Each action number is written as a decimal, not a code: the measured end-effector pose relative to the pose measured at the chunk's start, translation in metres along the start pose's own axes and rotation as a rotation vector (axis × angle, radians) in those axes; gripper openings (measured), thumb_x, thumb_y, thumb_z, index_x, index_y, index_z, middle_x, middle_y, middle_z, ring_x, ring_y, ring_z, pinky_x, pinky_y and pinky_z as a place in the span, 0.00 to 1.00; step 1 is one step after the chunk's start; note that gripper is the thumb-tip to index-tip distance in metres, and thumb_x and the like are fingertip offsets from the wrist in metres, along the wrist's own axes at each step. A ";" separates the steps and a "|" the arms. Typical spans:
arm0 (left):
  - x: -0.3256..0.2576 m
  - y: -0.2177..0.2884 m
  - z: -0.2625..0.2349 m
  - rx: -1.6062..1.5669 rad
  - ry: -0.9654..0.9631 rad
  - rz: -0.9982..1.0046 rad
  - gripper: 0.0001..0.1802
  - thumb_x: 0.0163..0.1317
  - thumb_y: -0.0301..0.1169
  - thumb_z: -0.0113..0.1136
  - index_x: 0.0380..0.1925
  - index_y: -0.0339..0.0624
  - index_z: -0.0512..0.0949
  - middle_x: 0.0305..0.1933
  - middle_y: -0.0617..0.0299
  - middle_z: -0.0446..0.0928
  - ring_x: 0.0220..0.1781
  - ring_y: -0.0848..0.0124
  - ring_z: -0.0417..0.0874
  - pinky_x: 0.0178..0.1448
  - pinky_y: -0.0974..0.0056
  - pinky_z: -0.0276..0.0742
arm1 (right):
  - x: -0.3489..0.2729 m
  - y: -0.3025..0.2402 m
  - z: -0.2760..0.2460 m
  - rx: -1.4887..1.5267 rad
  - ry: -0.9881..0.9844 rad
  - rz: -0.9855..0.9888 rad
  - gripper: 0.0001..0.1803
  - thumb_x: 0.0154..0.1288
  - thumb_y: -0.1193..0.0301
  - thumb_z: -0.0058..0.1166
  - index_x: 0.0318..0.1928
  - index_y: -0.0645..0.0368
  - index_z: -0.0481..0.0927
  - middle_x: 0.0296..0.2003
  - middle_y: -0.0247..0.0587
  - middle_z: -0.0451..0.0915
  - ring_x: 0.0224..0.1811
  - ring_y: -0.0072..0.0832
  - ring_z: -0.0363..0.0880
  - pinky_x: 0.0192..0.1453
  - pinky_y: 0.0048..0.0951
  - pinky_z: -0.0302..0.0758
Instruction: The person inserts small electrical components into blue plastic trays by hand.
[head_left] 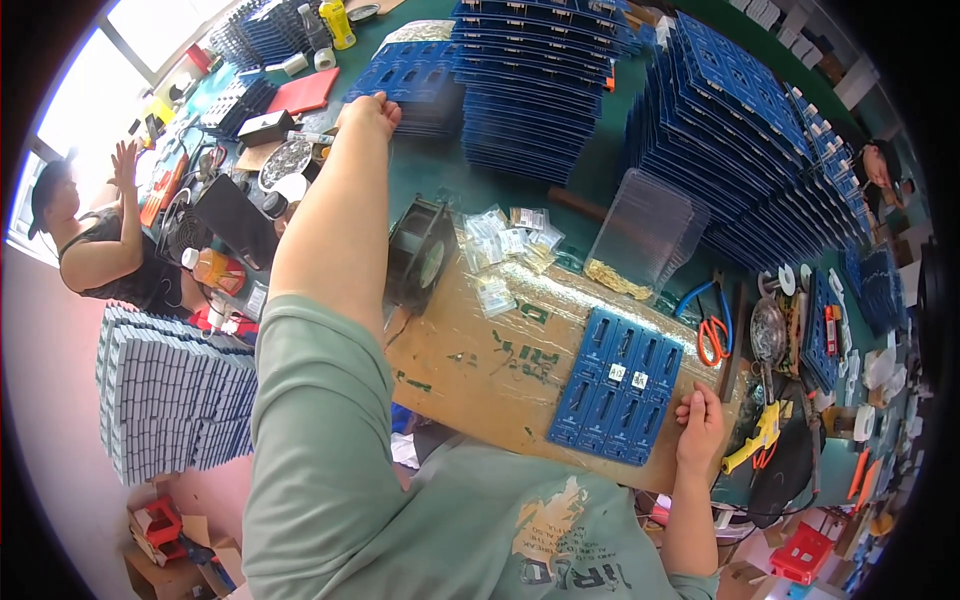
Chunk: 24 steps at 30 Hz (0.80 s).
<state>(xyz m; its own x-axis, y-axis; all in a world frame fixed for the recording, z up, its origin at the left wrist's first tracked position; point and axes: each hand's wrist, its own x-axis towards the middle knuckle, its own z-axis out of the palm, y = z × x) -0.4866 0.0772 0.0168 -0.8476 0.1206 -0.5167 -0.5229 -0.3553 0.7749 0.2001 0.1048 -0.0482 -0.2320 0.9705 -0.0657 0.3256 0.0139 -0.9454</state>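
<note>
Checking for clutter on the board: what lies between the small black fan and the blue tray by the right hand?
In the head view, small clear packets lie between fan and blue tray, then bare cardboard.

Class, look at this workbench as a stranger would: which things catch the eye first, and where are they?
Tall stacks of blue trays fill the back of the green bench. The left hand stretches far out to a low stack there, while the right hand rests at the edge of one blue tray lying on a cardboard sheet. A black fan stands beside the left arm.
</note>
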 end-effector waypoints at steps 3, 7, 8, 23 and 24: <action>0.001 0.003 -0.004 0.036 -0.057 -0.009 0.12 0.62 0.19 0.61 0.40 0.46 0.71 0.29 0.55 0.77 0.23 0.65 0.78 0.28 0.58 0.81 | 0.000 0.000 0.000 0.008 0.001 0.005 0.14 0.76 0.67 0.48 0.54 0.61 0.78 0.32 0.29 0.78 0.30 0.13 0.73 0.33 0.15 0.71; -0.004 0.004 -0.007 0.079 -0.091 -0.017 0.11 0.62 0.21 0.63 0.39 0.44 0.71 0.25 0.57 0.75 0.21 0.67 0.76 0.25 0.60 0.79 | 0.000 -0.001 0.002 0.023 -0.002 0.003 0.14 0.76 0.67 0.48 0.54 0.61 0.78 0.32 0.29 0.78 0.30 0.13 0.73 0.33 0.15 0.71; -0.006 0.004 -0.007 0.045 -0.075 -0.010 0.10 0.63 0.23 0.63 0.37 0.41 0.71 0.24 0.58 0.74 0.19 0.68 0.74 0.24 0.61 0.78 | 0.000 -0.001 0.003 0.025 -0.002 0.005 0.14 0.76 0.67 0.48 0.54 0.61 0.78 0.32 0.29 0.78 0.30 0.13 0.73 0.33 0.15 0.71; -0.036 0.049 -0.020 0.342 -0.228 0.376 0.21 0.71 0.40 0.47 0.39 0.28 0.75 0.27 0.39 0.80 0.23 0.54 0.79 0.28 0.53 0.75 | -0.004 -0.005 0.001 0.108 -0.021 0.038 0.14 0.74 0.68 0.50 0.53 0.63 0.79 0.34 0.34 0.80 0.32 0.17 0.77 0.37 0.18 0.74; -0.045 0.070 -0.019 0.166 -0.170 0.343 0.16 0.69 0.36 0.50 0.36 0.29 0.75 0.26 0.41 0.79 0.24 0.55 0.79 0.30 0.53 0.76 | -0.003 -0.009 0.002 0.103 -0.043 0.027 0.14 0.74 0.68 0.51 0.53 0.64 0.79 0.34 0.34 0.80 0.33 0.18 0.77 0.38 0.18 0.75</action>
<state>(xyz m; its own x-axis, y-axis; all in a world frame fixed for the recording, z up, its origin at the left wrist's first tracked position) -0.4835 0.0292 0.0873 -0.9707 0.1778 -0.1615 -0.2032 -0.2492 0.9469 0.1957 0.1008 -0.0402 -0.2641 0.9590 -0.1030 0.2370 -0.0390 -0.9707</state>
